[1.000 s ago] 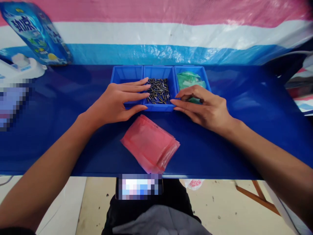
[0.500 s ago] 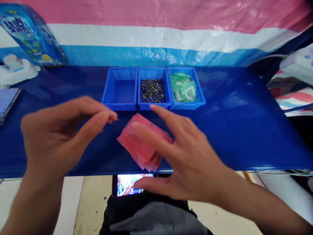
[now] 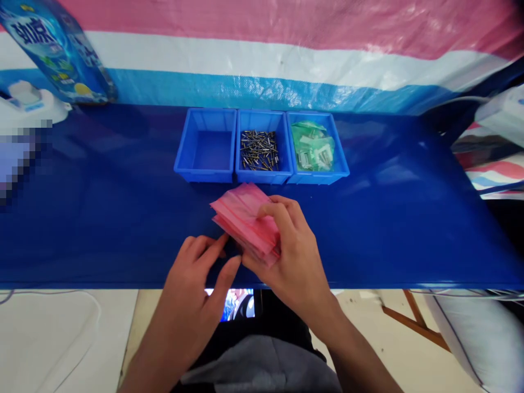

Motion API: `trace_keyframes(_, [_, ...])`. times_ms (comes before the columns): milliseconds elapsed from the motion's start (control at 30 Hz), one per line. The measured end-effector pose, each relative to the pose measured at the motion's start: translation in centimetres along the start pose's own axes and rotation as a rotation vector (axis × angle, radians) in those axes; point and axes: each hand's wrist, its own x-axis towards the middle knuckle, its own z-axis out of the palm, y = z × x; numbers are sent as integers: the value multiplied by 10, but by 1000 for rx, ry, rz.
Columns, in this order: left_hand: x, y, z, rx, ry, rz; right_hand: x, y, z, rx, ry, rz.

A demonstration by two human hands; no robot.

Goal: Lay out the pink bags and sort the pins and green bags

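Observation:
A stack of pink plastic bags (image 3: 243, 210) is in my right hand (image 3: 292, 256), the fingers bent over its right side and the thumb below. The stack is tilted, with its layers fanned at the left edge. My left hand (image 3: 196, 286) is beside its lower left edge with thumb and index finger apart; the index fingertip is close to the bags, and I cannot tell whether it touches them. Behind the bags is a row of blue bins: a left bin (image 3: 204, 176) with nothing in it, a middle bin holding small metal rivets (image 3: 260, 150), and a right bin holding a green plastic bag (image 3: 313, 144) with pale pieces.
The blue table (image 3: 388, 234) has its front edge just beyond my lap. A lit phone (image 3: 241, 305) lies below that edge. At the back left stands a blue detergent bottle (image 3: 61, 54), near a white device (image 3: 30, 106). A striped sheet (image 3: 262, 54) hangs behind.
My right hand has closed on the pink bags and lifted and tilted them off the table. My left hand has come right and down, its pinched fingers now apart near the bags.

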Motion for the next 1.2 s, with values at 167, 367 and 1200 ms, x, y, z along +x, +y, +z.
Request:
trace_keyframes(167, [10,17,10,-325,12,-165,6,-11,9,554,74,163])
trace_keyframes(367, [17,10,4,-767,-10,-205,4,-31,33,515,224,186])
trace_keyframes(1200, [37,-34,-22,240,42,504,28,24,-17,-523,-267,-667])
